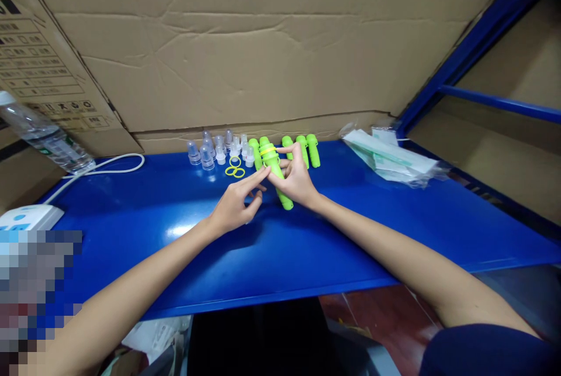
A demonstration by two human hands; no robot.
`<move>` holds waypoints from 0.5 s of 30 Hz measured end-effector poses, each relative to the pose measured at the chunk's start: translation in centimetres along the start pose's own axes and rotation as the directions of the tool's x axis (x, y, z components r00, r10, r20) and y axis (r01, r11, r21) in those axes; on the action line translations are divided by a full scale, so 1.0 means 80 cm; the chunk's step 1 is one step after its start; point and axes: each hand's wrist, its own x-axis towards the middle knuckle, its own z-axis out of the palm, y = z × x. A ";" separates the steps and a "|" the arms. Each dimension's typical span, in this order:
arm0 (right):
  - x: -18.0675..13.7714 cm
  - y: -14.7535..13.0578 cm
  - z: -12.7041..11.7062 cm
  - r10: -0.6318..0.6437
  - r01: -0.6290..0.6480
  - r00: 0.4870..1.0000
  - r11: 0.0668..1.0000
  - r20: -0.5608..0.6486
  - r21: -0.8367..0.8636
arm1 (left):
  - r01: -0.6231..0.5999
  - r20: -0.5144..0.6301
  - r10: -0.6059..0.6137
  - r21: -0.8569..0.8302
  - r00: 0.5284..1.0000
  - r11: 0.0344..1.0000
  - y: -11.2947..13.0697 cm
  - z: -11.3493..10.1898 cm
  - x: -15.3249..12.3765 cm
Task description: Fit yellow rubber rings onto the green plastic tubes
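Observation:
A lime-green flashlight point(280, 183) is tilted above the blue table, with a yellow ring point(269, 151) around its wide head. My right hand point(300, 180) grips its body from the right, the index finger reaching up to the ring. From the left, my left hand point(236, 203) stretches its index finger to the flashlight, the thumb and other fingers apart and holding nothing. Several loose yellow rings point(239, 172) lie just beyond that hand. Behind them stand clear plastic caps point(207, 157) and small white-based pieces point(220, 157). More green flashlights point(313, 151) stand along the back.
A plastic bag with white sheets point(390, 154) lies at the back right. On the left are a leaning water bottle point(52, 142), a white cable point(118, 170) and a power strip point(30, 217). Cardboard point(241, 72) walls the back of the blue table point(350, 235).

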 end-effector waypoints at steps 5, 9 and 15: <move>-0.007 -0.001 0.005 -0.052 0.051 0.997 0.999 0.060 0.018 | 0.085 -0.131 -0.087 -0.022 0.988 0.996 0.001 -0.004 0.004; -0.011 0.001 0.009 -0.107 0.108 0.989 0.994 0.101 0.002 | 0.070 -0.224 -0.072 -0.017 0.972 0.997 -0.001 -0.002 0.005; -0.013 0.001 0.011 -0.142 0.145 0.986 0.989 0.087 -0.022 | 0.002 -0.252 -0.006 -0.016 0.968 1.000 -0.001 -0.001 0.006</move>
